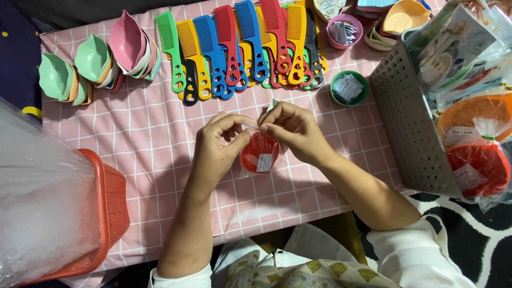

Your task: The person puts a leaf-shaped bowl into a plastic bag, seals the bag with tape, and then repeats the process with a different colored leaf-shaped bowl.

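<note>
Pinching the clear bag's [260, 154] neck, left hand [216, 146] and right hand [296, 130] kept both grips clenched so the red bowl [258, 149] hung clear above the tabletop [133, 128].

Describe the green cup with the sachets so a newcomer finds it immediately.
Start at the row of combs along the far side of the pink checked cloth. Just past its right end, beside the grey perforated basket, sits the green cup. A similar cup farther back is pink.

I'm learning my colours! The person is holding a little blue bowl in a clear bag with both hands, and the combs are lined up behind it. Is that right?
Not quite. The head view shows the bagged bowl is red, not blue. The rest holds: the left hand and right hand both pinch the bag's top, and the combs lie in a row behind.
</note>
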